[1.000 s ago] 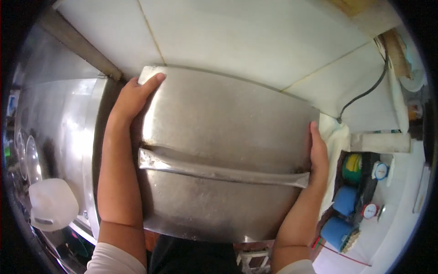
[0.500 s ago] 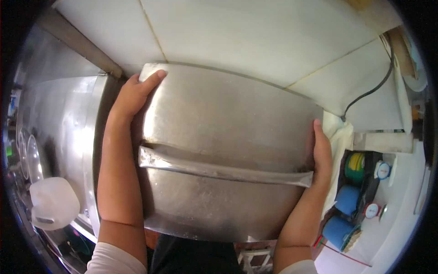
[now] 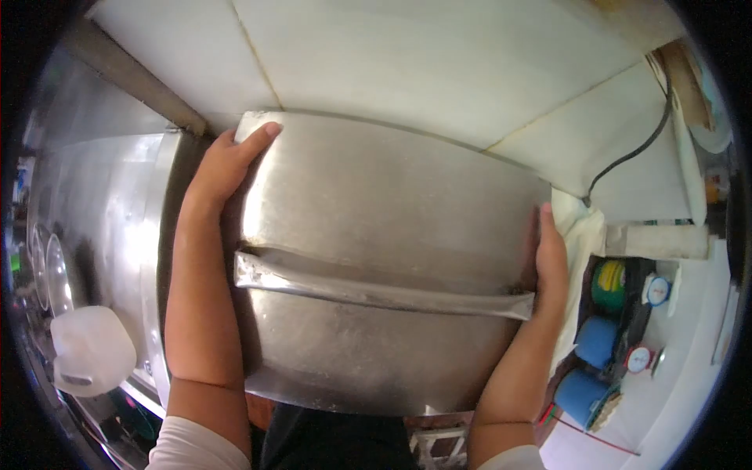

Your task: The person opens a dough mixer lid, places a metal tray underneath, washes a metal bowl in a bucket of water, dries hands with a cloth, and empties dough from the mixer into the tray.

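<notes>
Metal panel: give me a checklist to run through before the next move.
1. Left hand on the metal panel: ok, at its left edge, thumb over the face.
2. Right hand on it: ok, at its right edge.
3. Hands at matching height in view: not ok, the right is lower.
4. Plastic jug apart from the left forearm: ok.
5. Support under the panel: cannot tell.

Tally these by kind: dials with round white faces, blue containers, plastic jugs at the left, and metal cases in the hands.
Round dials: 2
Blue containers: 2
Plastic jug: 1
Metal case: 1
Total: 6
</notes>
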A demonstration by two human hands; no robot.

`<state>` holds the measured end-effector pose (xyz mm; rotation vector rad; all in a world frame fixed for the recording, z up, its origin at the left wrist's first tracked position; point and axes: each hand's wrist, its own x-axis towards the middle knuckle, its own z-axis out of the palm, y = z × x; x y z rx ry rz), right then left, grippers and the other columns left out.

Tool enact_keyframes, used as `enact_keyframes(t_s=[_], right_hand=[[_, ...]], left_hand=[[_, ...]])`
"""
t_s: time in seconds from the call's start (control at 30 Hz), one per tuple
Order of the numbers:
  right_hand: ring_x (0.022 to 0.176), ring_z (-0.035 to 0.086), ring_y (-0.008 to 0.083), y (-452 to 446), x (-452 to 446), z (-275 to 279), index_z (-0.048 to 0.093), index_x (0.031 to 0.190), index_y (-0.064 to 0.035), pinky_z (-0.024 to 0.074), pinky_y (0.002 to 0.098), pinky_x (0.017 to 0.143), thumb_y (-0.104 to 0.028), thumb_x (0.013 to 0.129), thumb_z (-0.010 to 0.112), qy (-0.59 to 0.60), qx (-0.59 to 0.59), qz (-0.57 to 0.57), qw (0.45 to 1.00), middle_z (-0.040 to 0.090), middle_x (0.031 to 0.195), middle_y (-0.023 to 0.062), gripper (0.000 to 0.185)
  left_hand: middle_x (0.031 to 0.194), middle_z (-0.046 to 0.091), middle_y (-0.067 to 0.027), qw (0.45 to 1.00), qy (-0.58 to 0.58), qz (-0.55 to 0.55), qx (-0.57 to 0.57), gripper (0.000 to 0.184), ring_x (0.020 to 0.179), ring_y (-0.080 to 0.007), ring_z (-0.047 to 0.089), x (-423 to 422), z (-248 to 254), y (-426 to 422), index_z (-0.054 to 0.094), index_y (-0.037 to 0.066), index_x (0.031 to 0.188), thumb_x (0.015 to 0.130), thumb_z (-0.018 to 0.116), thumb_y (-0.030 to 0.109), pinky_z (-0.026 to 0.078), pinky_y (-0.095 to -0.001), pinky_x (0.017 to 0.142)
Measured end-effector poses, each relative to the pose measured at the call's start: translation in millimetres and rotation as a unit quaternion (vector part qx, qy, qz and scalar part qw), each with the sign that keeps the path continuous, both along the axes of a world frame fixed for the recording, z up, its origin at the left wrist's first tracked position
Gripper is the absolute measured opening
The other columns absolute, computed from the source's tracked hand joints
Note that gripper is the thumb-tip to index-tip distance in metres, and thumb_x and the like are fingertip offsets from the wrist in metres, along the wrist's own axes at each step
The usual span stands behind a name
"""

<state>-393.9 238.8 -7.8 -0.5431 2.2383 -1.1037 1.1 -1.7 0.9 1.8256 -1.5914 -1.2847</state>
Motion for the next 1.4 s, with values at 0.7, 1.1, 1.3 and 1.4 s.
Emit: enact_keyframes(t_s=[0.7, 1.1, 1.3, 1.4], right_hand=[[0.093, 0.061, 0.0326, -3, 4, -3, 0.067, 0.088, 0.0044, 0.0436, 0.0401, 0.086, -0.07, 0.085, 0.044, 0.105, 0.133, 0.007, 0.986, 0.066, 0.092, 0.0211, 0.077], [0.098, 0.059, 0.0391, 23, -7, 28, 0.063, 0.094, 0.0026, 0.044, 0.0437, 0.084, -0.056, 0.093, 0.043, 0.24, 0.002, -0.084, 0.967, 0.064, 0.094, 0.025, 0.062], [0.077, 0.063, 0.0356, 209, -71, 73, 0.066, 0.087, -0.0006, 0.0481, 0.0431, 0.071, -0.04, 0.09, 0.057, 0.377, 0.294, -0.139, 0.867, 0.064, 0.079, 0.0209, 0.041], [0.085, 0.064, 0.0379, 277, -62, 9, 0.069, 0.085, -0.0021, 0.0487, 0.0443, 0.072, -0.041, 0.083, 0.062, 0.144, 0.385, -0.079, 0.908, 0.067, 0.089, 0.0193, 0.04]], left_hand=[[0.116, 0.061, -0.0224, 0.997, 0.074, -0.014, -0.018, 0.082, 0.108, -0.0287, 0.059, 5, -13, 3, 0.052, -0.01, 0.123, 0.068, 0.082, 0.043, 0.047, -0.0382, 0.092], [0.114, 0.06, -0.0186, 0.998, 0.039, -0.045, 0.013, 0.069, 0.1, -0.0252, 0.059, -3, -4, 0, 0.05, -0.008, 0.124, 0.079, 0.073, 0.039, 0.044, -0.0346, 0.09], [0.113, 0.061, -0.0184, 0.996, 0.047, -0.077, 0.0, 0.071, 0.103, -0.0254, 0.058, 7, -14, -9, 0.05, -0.009, 0.125, 0.078, 0.074, 0.039, 0.043, -0.0345, 0.092], [0.114, 0.06, -0.0182, 0.996, -0.003, -0.083, -0.024, 0.071, 0.104, -0.025, 0.057, 8, -15, -12, 0.05, -0.009, 0.125, 0.078, 0.074, 0.038, 0.042, -0.0343, 0.093]])
